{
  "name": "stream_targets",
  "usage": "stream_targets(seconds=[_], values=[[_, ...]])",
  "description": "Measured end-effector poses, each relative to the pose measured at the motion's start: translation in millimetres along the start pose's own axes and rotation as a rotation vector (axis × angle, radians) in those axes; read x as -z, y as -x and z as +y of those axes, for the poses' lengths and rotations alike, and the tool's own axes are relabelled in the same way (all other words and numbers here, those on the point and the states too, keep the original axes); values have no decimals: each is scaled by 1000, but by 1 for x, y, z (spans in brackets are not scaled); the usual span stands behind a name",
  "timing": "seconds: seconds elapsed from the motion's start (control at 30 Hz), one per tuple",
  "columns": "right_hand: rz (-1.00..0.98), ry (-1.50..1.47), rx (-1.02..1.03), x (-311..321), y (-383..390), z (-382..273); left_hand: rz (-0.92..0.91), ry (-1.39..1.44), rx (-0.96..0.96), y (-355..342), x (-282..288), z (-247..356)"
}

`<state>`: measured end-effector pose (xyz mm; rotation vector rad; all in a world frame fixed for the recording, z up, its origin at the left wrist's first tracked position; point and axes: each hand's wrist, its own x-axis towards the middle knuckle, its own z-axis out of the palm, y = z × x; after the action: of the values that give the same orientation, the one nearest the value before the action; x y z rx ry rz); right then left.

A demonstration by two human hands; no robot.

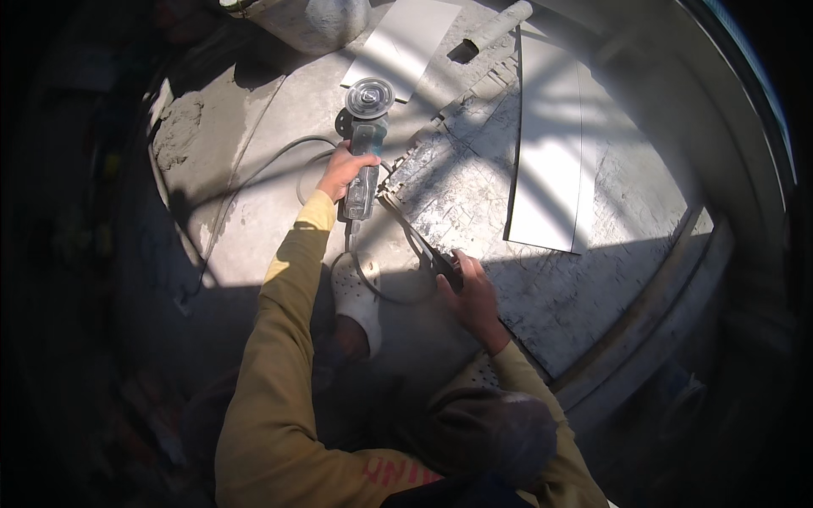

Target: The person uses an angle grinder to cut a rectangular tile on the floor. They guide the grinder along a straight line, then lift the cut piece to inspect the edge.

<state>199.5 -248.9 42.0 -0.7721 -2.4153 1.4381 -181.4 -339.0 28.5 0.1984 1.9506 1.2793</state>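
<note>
My left hand (344, 171) is wrapped round the dark body of an angle grinder (362, 193). Its round disc (370, 98) faces up at the far end, and the power cord (356, 245) trails from the near end and loops over the floor. Lower and to the right, my right hand (474, 298) is closed on the black handle of a long, thin tool (438, 259). That tool points away to the left, toward the corner of a scuffed, worn board (457, 199); I cannot make out its exact kind.
A white panel strip (546, 161) lies on the worn board, with another white panel (402, 42) farther off. Near it are a dusty tube (500, 30) and a bucket (292, 25). Grey mortar (182, 135) sits at left. My white perforated shoe (356, 292) is beside the cord.
</note>
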Motion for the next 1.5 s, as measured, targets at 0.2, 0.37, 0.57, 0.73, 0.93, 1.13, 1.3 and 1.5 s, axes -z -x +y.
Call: stream_targets(seconds=[0.2,0.37,0.57,0.73,0.93,1.13,1.3,1.5], values=[[43,28,-9,0,11,4,217,-312,-104,3,-8,1],[219,5,-30,15,16,15,357,-673,-46,12,-14,3],[586,104,-240,88,18,79,400,-592,-64,1,-15,-16],[755,325,-378,163,-22,140,440,-648,-72,-6,-16,-20],[412,288,-485,191,-57,154,477,-769,-68,1,-19,-15],[398,364,-369,186,-68,158,458,-751,-72,-1,-7,-28],[312,446,-424,191,-86,154,426,-687,-91,4,-3,-37],[288,582,-363,194,-91,154,518,-746,-86,13,-6,-29]])
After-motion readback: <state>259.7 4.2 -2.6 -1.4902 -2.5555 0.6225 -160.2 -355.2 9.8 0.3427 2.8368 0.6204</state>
